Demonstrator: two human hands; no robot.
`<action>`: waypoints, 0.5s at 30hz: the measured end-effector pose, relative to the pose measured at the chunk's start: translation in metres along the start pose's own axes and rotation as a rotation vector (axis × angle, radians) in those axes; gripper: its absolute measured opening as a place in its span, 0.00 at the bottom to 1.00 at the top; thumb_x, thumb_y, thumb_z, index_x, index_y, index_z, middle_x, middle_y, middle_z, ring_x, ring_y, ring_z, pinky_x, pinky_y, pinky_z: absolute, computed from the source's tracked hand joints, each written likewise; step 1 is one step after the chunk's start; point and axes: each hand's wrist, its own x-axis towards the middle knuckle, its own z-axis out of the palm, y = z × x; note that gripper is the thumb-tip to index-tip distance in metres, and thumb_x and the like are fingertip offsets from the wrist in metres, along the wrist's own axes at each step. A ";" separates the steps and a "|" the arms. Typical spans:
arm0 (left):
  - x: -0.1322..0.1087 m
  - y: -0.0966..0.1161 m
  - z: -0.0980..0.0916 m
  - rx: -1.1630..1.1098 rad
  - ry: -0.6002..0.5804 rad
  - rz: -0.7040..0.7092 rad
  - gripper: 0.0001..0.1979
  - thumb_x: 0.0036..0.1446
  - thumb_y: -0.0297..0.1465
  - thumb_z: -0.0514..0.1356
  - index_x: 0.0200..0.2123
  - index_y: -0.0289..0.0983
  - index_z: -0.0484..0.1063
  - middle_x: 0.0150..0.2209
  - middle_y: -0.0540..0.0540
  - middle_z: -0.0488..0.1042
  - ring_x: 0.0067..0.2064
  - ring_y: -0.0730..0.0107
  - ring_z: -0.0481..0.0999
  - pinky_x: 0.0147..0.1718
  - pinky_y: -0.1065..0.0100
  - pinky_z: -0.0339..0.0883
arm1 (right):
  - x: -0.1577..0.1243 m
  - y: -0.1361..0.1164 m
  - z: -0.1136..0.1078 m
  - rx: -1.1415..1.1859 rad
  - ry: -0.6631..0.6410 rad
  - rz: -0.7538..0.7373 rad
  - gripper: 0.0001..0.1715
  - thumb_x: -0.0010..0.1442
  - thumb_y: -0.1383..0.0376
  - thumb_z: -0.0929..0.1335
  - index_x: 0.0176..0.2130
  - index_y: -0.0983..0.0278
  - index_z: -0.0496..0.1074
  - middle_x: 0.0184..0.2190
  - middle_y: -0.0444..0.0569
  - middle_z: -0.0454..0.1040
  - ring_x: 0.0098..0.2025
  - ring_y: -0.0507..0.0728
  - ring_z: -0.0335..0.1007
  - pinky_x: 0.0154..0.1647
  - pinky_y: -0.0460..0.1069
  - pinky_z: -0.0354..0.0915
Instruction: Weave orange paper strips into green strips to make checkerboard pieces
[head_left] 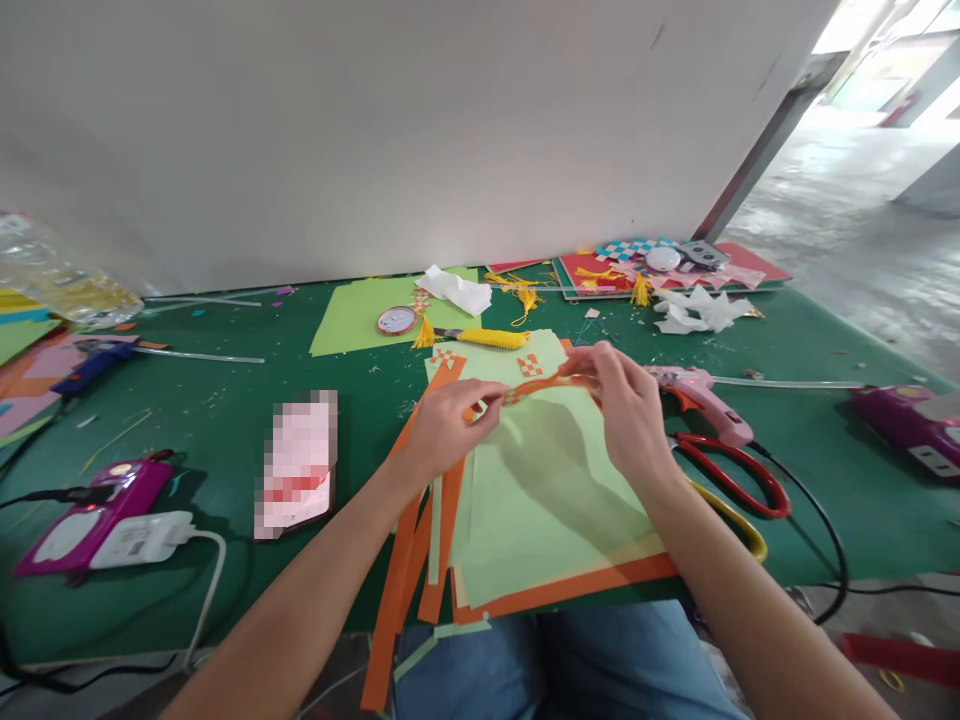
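No legible txt or nos

From your head, your one camera faces forward and down over the green table (217, 400), close to your left hand (450, 425) and right hand (626, 410), reaching the far wall (375, 130).

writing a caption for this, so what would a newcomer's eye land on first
Probably the left hand and right hand near the middle, holding a narrow orange strip above the pale green paper. Next might come the pink glue gun, with a red loop handle nearby, right of the hands. The yellow-handled cutter also stands out, lying just beyond the hands.
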 end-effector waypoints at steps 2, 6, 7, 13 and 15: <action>0.002 0.005 -0.001 -0.222 0.046 -0.154 0.10 0.60 0.30 0.58 0.44 0.38 0.75 0.34 0.47 0.79 0.34 0.71 0.79 0.36 0.71 0.73 | 0.003 -0.001 -0.002 0.138 -0.083 0.060 0.34 0.64 0.43 0.56 0.43 0.65 0.75 0.40 0.54 0.79 0.46 0.59 0.74 0.50 0.55 0.66; 0.005 0.011 -0.005 -0.510 0.067 -0.339 0.12 0.59 0.33 0.60 0.45 0.37 0.74 0.32 0.48 0.77 0.30 0.71 0.78 0.33 0.70 0.74 | -0.001 -0.005 0.000 0.039 -0.417 0.052 0.30 0.58 0.43 0.64 0.44 0.63 0.75 0.42 0.53 0.79 0.47 0.60 0.74 0.50 0.55 0.66; 0.005 0.011 -0.005 -0.528 0.079 -0.353 0.12 0.58 0.33 0.61 0.45 0.37 0.74 0.32 0.48 0.76 0.30 0.71 0.78 0.33 0.70 0.75 | -0.002 -0.005 0.001 -0.018 -0.451 0.081 0.28 0.55 0.45 0.68 0.44 0.63 0.75 0.40 0.52 0.79 0.44 0.60 0.74 0.45 0.54 0.68; 0.003 0.010 -0.005 -0.538 0.106 -0.306 0.13 0.57 0.30 0.61 0.46 0.38 0.74 0.30 0.49 0.75 0.32 0.72 0.77 0.34 0.70 0.74 | -0.008 -0.009 0.005 -0.138 -0.481 0.204 0.24 0.53 0.48 0.70 0.39 0.65 0.76 0.29 0.47 0.77 0.30 0.53 0.69 0.26 0.46 0.60; 0.002 0.010 -0.005 -0.542 0.076 -0.290 0.13 0.57 0.29 0.61 0.47 0.38 0.73 0.30 0.49 0.75 0.32 0.71 0.77 0.35 0.69 0.73 | -0.008 -0.011 0.005 -0.092 -0.499 0.193 0.20 0.53 0.51 0.71 0.32 0.66 0.76 0.27 0.46 0.76 0.28 0.51 0.66 0.27 0.45 0.59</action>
